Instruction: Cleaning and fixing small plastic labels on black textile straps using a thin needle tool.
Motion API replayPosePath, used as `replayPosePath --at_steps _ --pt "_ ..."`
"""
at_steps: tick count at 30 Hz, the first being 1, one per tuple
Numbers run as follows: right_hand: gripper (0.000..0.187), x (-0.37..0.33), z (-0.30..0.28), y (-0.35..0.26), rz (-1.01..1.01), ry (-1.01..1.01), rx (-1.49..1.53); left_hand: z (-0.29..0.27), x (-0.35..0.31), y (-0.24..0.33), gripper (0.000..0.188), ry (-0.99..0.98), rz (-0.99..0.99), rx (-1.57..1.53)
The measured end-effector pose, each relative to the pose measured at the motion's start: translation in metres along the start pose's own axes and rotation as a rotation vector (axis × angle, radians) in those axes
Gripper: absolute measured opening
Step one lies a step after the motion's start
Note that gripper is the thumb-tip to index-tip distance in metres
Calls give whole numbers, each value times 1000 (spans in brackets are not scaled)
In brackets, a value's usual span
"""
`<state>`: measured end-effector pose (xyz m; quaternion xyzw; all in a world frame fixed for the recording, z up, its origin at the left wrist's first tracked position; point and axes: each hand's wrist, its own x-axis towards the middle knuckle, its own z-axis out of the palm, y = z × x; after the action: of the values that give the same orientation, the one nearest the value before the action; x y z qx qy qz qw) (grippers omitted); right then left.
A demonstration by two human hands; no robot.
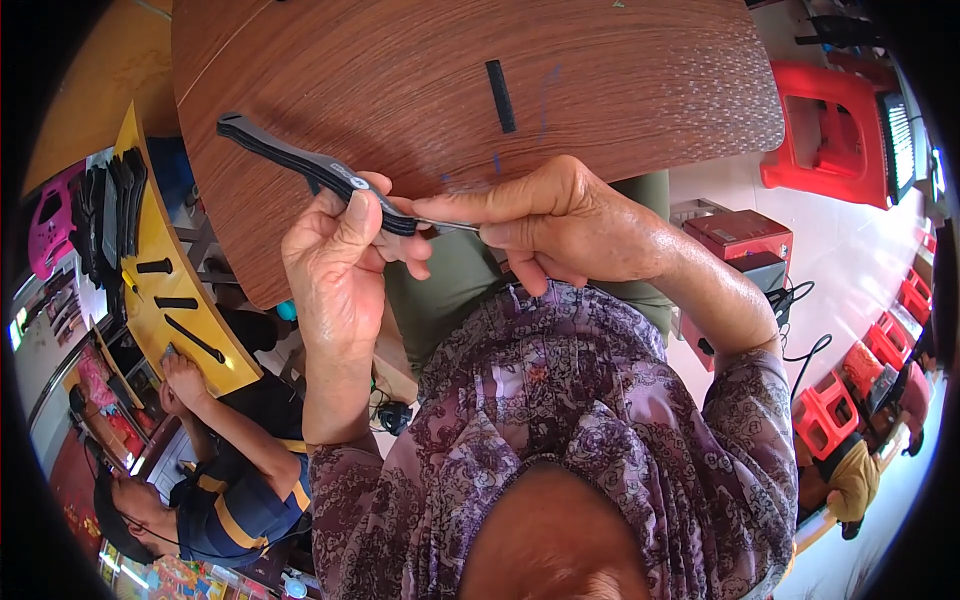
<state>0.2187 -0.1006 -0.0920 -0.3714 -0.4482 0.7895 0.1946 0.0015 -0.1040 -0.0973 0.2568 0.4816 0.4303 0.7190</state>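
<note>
My left hand (338,262) is closed around a long, curved grey-and-black strap-like piece (300,158) with layered black edges and a small round pale mark. One end points away to the upper left; the other faces my right hand. A slim metal tool (450,225) is pinched in my right hand (590,228), its tip at the near end of the strap-like piece. The fingers partly hide that tip, so its exact kind does not show. Both hands are over the near edge of the brown wooden table (400,60), above my lap.
A short black strip (500,96) lies on the table. At left, a co-worker (235,470) works at a yellow table (215,350) with black strips (155,266) and stacked straps (125,200). A red stool (830,135) and a red box (738,235) stand at right.
</note>
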Motion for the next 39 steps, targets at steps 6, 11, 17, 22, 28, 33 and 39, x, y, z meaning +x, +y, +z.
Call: replayPosePath --at_steps 6,11,17,22,28,33,39 --pt "48 2 7 12 -163 105 -64 5 1 0 22 20 27 7" --pt "45 1 5 7 -141 82 -20 5 2 3 21 -15 0 -45" --pt "43 0 2 2 -91 54 43 2 4 2 19 -16 -67 -146" --pt "44 2 4 8 -183 73 -43 1 5 1 19 -8 -57 -129" --pt "54 3 9 13 -304 172 -212 1 5 1 18 19 -57 -96" --pt "64 6 14 26 -435 321 -442 3 4 0 20 29 -47 -55" --pt "65 2 17 15 -329 312 -637 6 5 -5 22 26 20 -12"
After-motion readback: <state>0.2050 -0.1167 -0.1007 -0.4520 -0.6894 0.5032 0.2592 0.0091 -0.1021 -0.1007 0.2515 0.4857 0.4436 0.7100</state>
